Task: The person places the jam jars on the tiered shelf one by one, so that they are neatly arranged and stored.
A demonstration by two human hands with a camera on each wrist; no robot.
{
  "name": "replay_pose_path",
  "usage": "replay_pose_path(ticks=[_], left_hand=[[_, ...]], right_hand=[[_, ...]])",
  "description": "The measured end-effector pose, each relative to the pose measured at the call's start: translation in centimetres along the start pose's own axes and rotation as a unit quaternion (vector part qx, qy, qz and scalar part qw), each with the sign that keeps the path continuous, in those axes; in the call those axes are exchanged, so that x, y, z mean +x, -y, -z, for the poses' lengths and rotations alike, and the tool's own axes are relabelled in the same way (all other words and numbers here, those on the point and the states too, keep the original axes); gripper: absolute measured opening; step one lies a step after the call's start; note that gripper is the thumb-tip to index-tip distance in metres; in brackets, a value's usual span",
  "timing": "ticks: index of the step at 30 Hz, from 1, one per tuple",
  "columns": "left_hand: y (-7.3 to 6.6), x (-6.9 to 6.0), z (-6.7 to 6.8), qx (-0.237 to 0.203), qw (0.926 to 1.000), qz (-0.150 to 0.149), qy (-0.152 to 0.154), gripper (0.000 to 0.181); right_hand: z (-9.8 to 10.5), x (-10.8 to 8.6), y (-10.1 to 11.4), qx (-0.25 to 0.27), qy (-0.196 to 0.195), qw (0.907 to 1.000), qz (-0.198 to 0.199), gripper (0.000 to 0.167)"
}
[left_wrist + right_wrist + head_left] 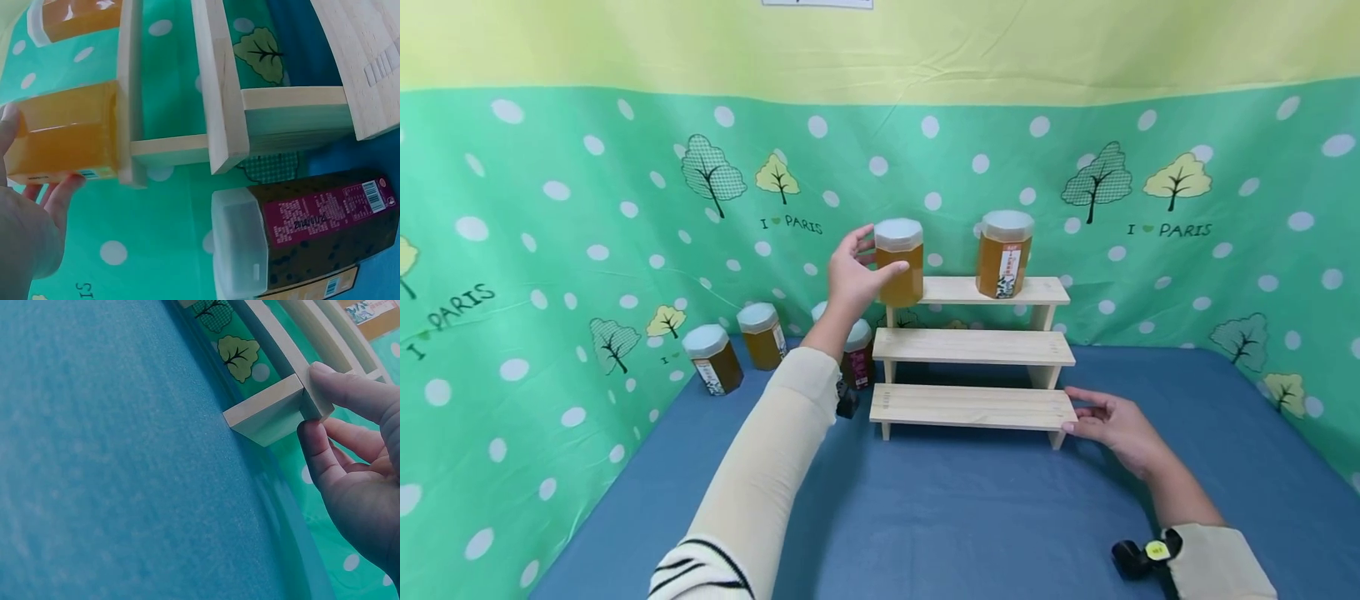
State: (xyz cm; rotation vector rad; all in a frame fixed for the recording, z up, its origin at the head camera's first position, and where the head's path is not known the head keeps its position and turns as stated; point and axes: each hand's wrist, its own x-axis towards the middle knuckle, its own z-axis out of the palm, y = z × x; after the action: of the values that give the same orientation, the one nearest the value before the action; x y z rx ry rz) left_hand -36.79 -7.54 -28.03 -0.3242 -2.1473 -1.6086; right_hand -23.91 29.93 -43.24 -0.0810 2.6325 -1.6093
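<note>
My left hand grips a honey jar with amber contents and a white lid, at the left end of the top step of a wooden three-step stand. In the left wrist view this jar's base meets the top board, with thumb and fingers on opposite sides. Another honey jar with a white and red label stands toward the right on the same step. My right hand pinches the right end of the lowest step; in the right wrist view the thumb and fingers clasp the board's corner.
Left of the stand, two dark honey jars stand on the blue cloth. A jar with a purple label stands close by the stand, with another partly hidden behind my left arm. A green dotted curtain hangs behind.
</note>
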Motion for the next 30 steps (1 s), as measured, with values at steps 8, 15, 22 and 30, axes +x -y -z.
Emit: replay_pose_path(ticks=[8, 15, 22, 30], left_hand=[[0.3, 0.7, -1.2, 0.015, 0.9997, -0.021, 0.007, 0.077], [0.3, 0.9, -1.7, 0.017, 0.9994, -0.023, 0.02, 0.076], [0.4, 1.1, -2.2, 0.029, 0.9987, -0.032, 0.026, 0.076], [0.7, 1.0, -2.1, 0.011, 0.9991, -0.025, 0.032, 0.076]], right_hand=[[0.2, 0.1, 0.0, -0.005, 0.0, 1.0, 0.004, 0.078], [0.2, 0.1, -0.2, -0.01, -0.001, 0.9999, 0.007, 0.077], [0.2, 0.1, -0.2, -0.01, -0.002, 0.9999, 0.009, 0.077], [0.1, 0.0, -0.2, -0.007, -0.002, 0.9999, 0.007, 0.077]])
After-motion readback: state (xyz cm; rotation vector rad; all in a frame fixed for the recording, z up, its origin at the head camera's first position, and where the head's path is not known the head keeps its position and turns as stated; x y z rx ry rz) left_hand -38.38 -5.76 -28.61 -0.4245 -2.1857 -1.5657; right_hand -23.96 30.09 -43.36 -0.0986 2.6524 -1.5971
